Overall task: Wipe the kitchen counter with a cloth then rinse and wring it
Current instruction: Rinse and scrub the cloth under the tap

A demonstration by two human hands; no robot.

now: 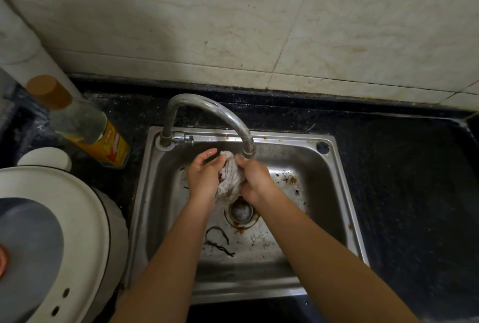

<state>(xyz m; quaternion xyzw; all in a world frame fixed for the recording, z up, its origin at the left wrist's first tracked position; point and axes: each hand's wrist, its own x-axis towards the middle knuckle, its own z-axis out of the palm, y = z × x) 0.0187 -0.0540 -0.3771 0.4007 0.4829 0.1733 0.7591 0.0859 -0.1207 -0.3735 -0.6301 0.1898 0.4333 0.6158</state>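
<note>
In the sink (334, 167) under the tap (207, 107), left hand (203, 177) and right hand (256, 180) grip the cloth (229, 180) with curled fingers (208, 154).

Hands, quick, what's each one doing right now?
Left hand: closed, gripping the cloth.
Right hand: closed, gripping the same cloth under the tap.

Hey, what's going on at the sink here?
A person holds a bunched whitish cloth between the left hand and right hand, both gripping it, over the steel sink just below the faucet spout. It looks like the rinse or wring stage; whether water is running is unclear.
</note>
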